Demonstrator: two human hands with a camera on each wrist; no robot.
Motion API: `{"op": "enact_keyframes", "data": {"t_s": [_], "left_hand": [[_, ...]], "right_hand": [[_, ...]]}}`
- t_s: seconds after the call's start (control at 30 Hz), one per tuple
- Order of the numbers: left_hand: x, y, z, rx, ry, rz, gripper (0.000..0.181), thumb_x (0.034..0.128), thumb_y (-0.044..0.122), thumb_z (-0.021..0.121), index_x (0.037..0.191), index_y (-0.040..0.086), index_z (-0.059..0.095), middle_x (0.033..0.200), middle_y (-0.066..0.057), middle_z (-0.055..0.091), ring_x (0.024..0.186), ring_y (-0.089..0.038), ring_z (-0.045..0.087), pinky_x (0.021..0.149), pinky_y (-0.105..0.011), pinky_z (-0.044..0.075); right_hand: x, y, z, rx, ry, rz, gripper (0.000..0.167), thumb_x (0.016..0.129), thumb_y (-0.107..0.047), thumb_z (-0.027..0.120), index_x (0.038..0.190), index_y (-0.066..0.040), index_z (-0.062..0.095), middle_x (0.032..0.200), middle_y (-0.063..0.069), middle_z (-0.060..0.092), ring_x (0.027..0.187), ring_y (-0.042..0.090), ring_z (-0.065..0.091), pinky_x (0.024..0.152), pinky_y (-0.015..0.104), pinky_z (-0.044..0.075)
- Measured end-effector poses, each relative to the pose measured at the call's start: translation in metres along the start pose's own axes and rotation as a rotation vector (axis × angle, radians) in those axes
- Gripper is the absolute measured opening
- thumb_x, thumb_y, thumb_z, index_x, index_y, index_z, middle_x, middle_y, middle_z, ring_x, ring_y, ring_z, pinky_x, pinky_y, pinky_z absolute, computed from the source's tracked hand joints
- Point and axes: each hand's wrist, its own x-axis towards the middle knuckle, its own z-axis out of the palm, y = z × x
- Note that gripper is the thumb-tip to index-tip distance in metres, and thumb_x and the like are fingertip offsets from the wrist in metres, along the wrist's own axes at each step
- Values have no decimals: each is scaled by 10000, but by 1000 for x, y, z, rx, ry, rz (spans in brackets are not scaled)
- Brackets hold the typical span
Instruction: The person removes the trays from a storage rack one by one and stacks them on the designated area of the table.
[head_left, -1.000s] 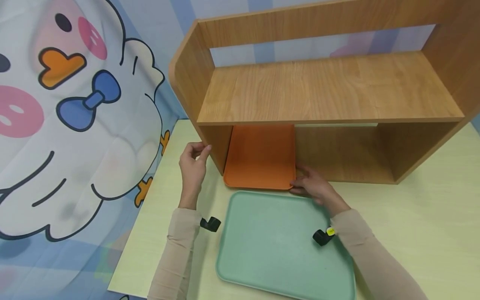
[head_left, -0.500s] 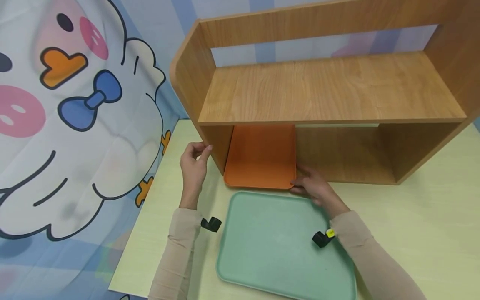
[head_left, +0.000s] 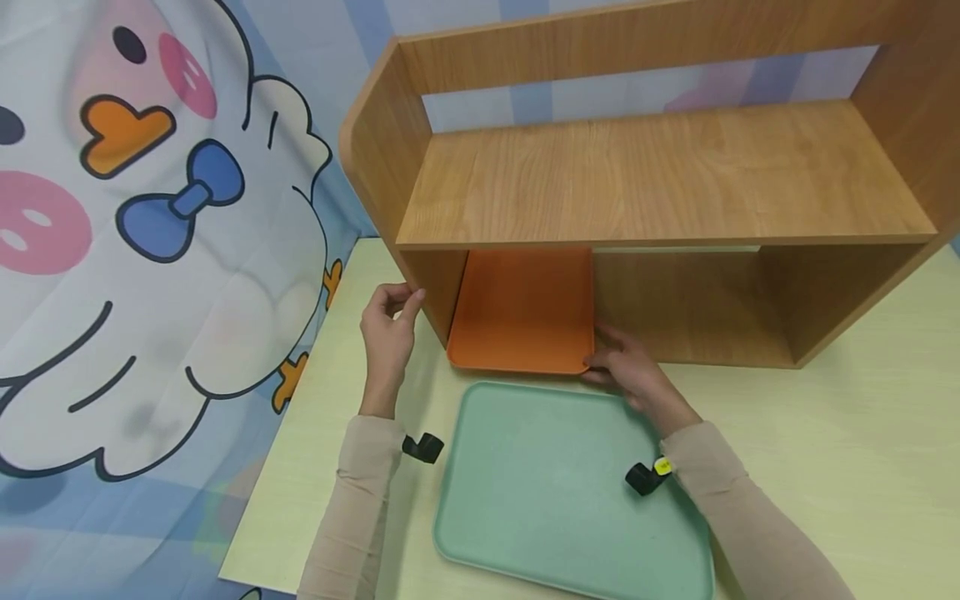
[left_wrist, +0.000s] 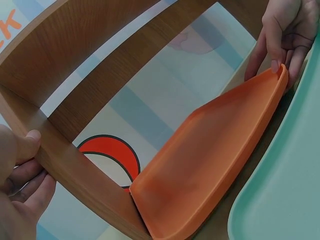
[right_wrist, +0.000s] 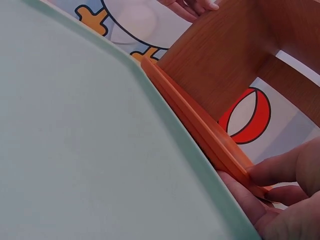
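Note:
An orange tray (head_left: 521, 317) lies in the left part of the lower compartment of a wooden shelf (head_left: 660, 179), its front edge sticking out a little. At the tray's front right corner, my right hand (head_left: 630, 367) pinches the rim; the right wrist view shows the thumb above and fingers (right_wrist: 242, 197) below the orange tray (right_wrist: 200, 125). My left hand (head_left: 388, 329) holds the front edge of the shelf's left side panel (left_wrist: 75, 170), thumb and curled fingers against the wood. Just in front lies a larger mint-green tray (head_left: 562, 492), flat on the table.
The pale yellow table (head_left: 847, 467) extends to the right of the green tray. A cloth backdrop (head_left: 247, 333) printed with a cartoon bird hangs at the left and behind the shelf. The right forearm passes over the green tray's right edge.
The orange tray has slid very slightly deeper into the shelf, with my right hand still at its corner. My left hand stays at the side panel.

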Motion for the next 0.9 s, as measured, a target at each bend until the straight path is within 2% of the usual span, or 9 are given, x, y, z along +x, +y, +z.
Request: {"op": "enact_keyframes", "data": {"t_s": [0.3, 0.57, 0.7, 0.9], "left_hand": [[0, 0, 1, 4, -9, -13, 251, 902, 180, 667, 1069, 0, 609, 1033, -132, 630, 945, -162, 576, 813, -271, 456], [-13, 29, -3, 24, -8, -16, 215, 913, 110, 640, 1054, -47, 597, 1004, -147, 625, 921, -168, 575, 793, -246, 450], [-15, 32, -3, 20, -10, -20, 216, 912, 111, 641, 1054, -46, 597, 1000, -136, 627, 930, -186, 579, 795, -249, 447], [-14, 31, -3, 13, -10, -16, 226, 909, 110, 645, 1054, -56, 595, 1005, -155, 626, 935, -212, 582, 788, -243, 447]], "right_hand": [[-5, -3, 0, 57, 7, 20, 736, 933, 51, 481, 1540, -120, 102, 1387, 334, 381, 841, 76, 675, 829, 260, 537], [-9, -9, -4, 68, 50, 64, 712, 934, 24, 506, 1536, -146, 166, 1419, 313, 371, 782, 78, 701, 765, 225, 547], [-13, -10, -6, 65, 40, 55, 699, 939, 25, 496, 1535, -142, 169, 1418, 316, 368, 790, 79, 698, 759, 220, 546], [-18, -9, -10, 76, 28, 22, 675, 946, 37, 470, 1532, -113, 170, 1424, 321, 356, 836, 68, 684, 796, 216, 536]]}}
